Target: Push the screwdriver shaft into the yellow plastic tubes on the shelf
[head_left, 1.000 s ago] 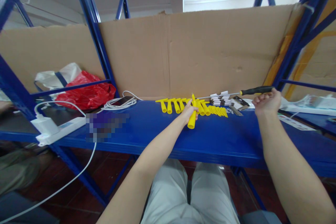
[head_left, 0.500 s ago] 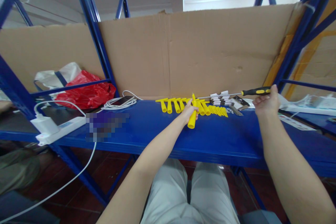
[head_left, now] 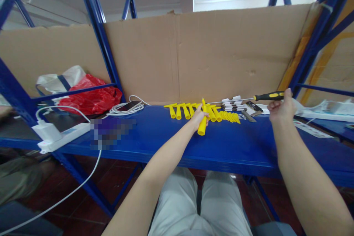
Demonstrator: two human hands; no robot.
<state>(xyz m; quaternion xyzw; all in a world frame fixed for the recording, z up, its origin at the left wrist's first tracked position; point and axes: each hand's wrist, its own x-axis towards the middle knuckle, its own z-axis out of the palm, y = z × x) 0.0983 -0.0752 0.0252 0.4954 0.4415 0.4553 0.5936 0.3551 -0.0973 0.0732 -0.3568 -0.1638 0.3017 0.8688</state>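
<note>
My left hand (head_left: 198,117) is closed round a yellow tool with a thick round handle (head_left: 202,128), held upright above the blue table (head_left: 155,140). In my right hand (head_left: 282,107) is the black and yellow handle of a long screwdriver (head_left: 268,96). Its shaft points left and the tip meets the upper part of the yellow tool. Behind my left hand several similar yellow tools (head_left: 178,112) lie in a row. To their right is a row of small yellow pieces (head_left: 229,117), with small metal parts beside them.
Folded white and black cards (head_left: 232,104) and a metal scraper blade (head_left: 249,117) lie at the back right. A phone (head_left: 129,106), white cable, red bag (head_left: 92,96) and power strip (head_left: 66,136) are on the left. Cardboard (head_left: 210,51) stands behind the table.
The screwdriver handle and my right hand have shifted very slightly. My left hand and the yellow tool have hardly moved.
</note>
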